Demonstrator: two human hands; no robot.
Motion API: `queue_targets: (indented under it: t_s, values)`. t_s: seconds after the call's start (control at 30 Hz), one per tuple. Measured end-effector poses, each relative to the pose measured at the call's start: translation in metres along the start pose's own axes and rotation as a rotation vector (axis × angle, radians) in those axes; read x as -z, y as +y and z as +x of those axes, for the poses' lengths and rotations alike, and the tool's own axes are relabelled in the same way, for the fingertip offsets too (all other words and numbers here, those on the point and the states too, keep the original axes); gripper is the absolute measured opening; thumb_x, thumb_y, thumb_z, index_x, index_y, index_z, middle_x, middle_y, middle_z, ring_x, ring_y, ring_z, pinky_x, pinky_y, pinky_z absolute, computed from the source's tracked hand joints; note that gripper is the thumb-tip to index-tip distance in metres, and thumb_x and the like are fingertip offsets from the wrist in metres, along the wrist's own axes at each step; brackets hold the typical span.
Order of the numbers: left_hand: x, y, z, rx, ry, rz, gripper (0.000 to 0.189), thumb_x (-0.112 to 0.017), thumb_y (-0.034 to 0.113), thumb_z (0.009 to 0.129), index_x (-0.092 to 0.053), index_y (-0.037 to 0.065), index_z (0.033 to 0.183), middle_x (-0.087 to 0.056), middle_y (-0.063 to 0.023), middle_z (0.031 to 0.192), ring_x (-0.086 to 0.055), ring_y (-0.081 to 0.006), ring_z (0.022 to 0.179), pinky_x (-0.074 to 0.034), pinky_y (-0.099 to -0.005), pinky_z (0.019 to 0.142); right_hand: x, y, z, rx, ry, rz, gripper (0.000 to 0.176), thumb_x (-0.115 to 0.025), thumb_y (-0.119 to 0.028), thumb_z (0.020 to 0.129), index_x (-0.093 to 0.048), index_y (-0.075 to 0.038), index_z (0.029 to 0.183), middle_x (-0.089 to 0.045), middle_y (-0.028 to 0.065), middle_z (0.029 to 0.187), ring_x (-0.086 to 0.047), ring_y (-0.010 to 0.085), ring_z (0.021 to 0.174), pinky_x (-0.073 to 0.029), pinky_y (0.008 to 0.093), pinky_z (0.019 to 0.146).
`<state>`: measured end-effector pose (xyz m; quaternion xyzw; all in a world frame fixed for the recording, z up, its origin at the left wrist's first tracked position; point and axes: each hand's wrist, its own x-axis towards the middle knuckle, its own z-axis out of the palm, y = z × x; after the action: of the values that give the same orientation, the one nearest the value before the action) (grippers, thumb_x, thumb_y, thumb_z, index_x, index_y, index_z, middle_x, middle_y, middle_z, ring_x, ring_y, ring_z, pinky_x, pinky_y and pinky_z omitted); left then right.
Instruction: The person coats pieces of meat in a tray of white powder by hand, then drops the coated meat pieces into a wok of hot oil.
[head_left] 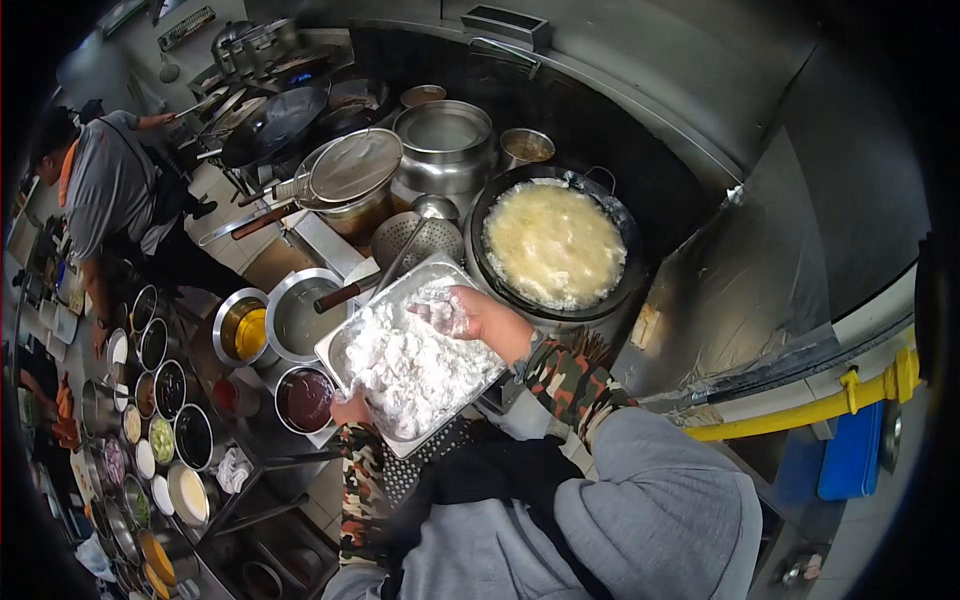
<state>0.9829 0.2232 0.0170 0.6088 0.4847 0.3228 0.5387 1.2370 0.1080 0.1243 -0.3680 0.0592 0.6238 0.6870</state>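
A rectangular metal tray (488, 388) is heaped with white, flour-coated pieces (395, 355); what lies under the coating I cannot make out. My left hand (350, 408) grips the tray at its near left edge, fingers closed round the rim. Over the far right part of the heap, my right hand (472, 315) has its fingers curled and dusted white, and whatever they close on blends into the coating. Just beyond the tray, a large wok (632, 232) holds bubbling, pale golden oil with foam around its edge.
Left of the tray are a pot of dark red liquid (305, 400), a pot of yellow oil (245, 330) and a perforated ladle (418, 245). A mesh strainer (355, 165) rests over a pot. Another person (125, 190) stands at the left near several bowls.
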Motion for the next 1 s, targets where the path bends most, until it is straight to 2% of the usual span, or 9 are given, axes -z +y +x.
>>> queue_targets:
  t_s: [0.17,0.23,0.37,0.43,0.53,0.7,0.77,0.9,1.0]
  values:
    - [-0.001,0.002,0.0,0.059,0.02,-0.047,0.028,-0.06,0.01,0.069,-0.055,-0.008,0.09,-0.06,-0.0138,0.086,-0.057,-0.0216,0.077,-0.042,-0.0292,0.071,0.03,-0.047,-0.014,0.167,-0.349,-0.071,0.019,-0.036,-0.018,0.084,-0.05,-0.007,0.089,-0.053,0.0082,0.068,-0.048,0.0131,0.047,-0.039,0.03,0.033]
    - [-0.002,-0.001,0.0,0.062,0.028,-0.1,0.029,-0.061,0.01,0.068,-0.055,-0.008,0.09,-0.06,-0.0143,0.086,-0.056,-0.022,0.076,-0.042,-0.0291,0.07,0.028,-0.078,-0.043,0.411,0.062,-0.123,0.017,-0.04,-0.017,0.082,-0.051,-0.005,0.087,-0.054,0.007,0.064,-0.05,0.0152,0.05,-0.042,0.031,0.039]
    - [0.001,0.003,-0.002,0.072,0.025,-0.004,0.027,-0.061,0.01,0.068,-0.055,-0.007,0.089,-0.061,-0.0129,0.084,-0.057,-0.0211,0.076,-0.042,-0.0295,0.07,0.088,-0.146,-0.073,0.91,1.07,-1.4,0.032,-0.036,-0.022,0.082,-0.054,0.005,0.083,-0.058,0.0164,0.072,-0.056,0.0288,0.066,-0.043,0.0398,0.068]
    - [0.001,-0.003,-0.001,0.077,0.039,-0.013,0.027,-0.061,0.011,0.068,-0.055,-0.006,0.089,-0.061,-0.0127,0.083,-0.058,-0.021,0.076,-0.042,-0.0296,0.071,0.163,-0.179,-0.072,0.537,0.973,-2.466,0.036,-0.04,-0.027,0.081,-0.056,0.005,0.087,-0.057,0.0224,0.082,-0.055,0.0345,0.076,-0.04,0.0407,0.076]
    - [0.0,-0.001,-0.003,0.074,0.042,-0.011,0.031,-0.063,0.015,0.068,-0.055,-0.005,0.091,-0.061,-0.0132,0.085,-0.058,-0.0213,0.077,-0.043,-0.0289,0.072,0.179,-0.171,-0.096,0.665,1.095,-1.963,0.029,-0.044,-0.022,0.077,-0.058,0.002,0.082,-0.057,0.0212,0.08,-0.055,0.0345,0.08,-0.041,0.0398,0.076]
    - [0.002,0.012,-0.007,0.111,0.03,0.008,0.038,-0.063,0.017,0.068,-0.053,-0.007,0.095,-0.059,-0.016,0.09,-0.056,-0.0235,0.081,-0.042,-0.0303,0.074,0.124,-0.196,-0.112,0.441,1.134,-2.049,0.036,-0.047,-0.029,0.078,-0.057,0.004,0.087,-0.056,0.0231,0.088,-0.054,0.0356,0.084,-0.041,0.0416,0.074]
    - [0.003,-0.003,0.0,0.101,0.044,0.045,0.04,-0.063,0.017,0.068,-0.052,-0.008,0.096,-0.059,-0.0164,0.09,-0.056,-0.0235,0.081,-0.042,-0.03,0.074,0.071,-0.167,-0.115,0.535,1.095,-2.034,0.03,-0.052,-0.024,0.074,-0.058,0.003,0.087,-0.057,0.0214,0.086,-0.055,0.0338,0.082,-0.043,0.0395,0.072]
    - [0.001,0.06,-0.023,0.196,0.041,0.013,0.036,-0.064,0.016,0.068,-0.053,-0.007,0.093,-0.06,-0.0148,0.087,-0.057,-0.0205,0.078,-0.042,-0.0279,0.071,0.039,-0.074,-0.081,0.451,-0.069,-1.997,0.018,-0.058,-0.016,0.066,-0.063,-0.007,0.081,-0.06,0.0143,0.081,-0.058,0.0284,0.074,-0.046,0.034,0.067]
    - [-0.002,0.065,-0.024,0.254,0.102,0.093,0.031,-0.064,0.015,0.069,-0.055,-0.005,0.091,-0.061,-0.0119,0.085,-0.057,-0.0181,0.076,-0.042,-0.0272,0.07,-0.026,0.003,-0.101,0.051,-0.221,-2.287,0.02,-0.061,-0.017,0.063,-0.062,-0.008,0.08,-0.06,0.0142,0.078,-0.058,0.0296,0.073,-0.046,0.0357,0.066]
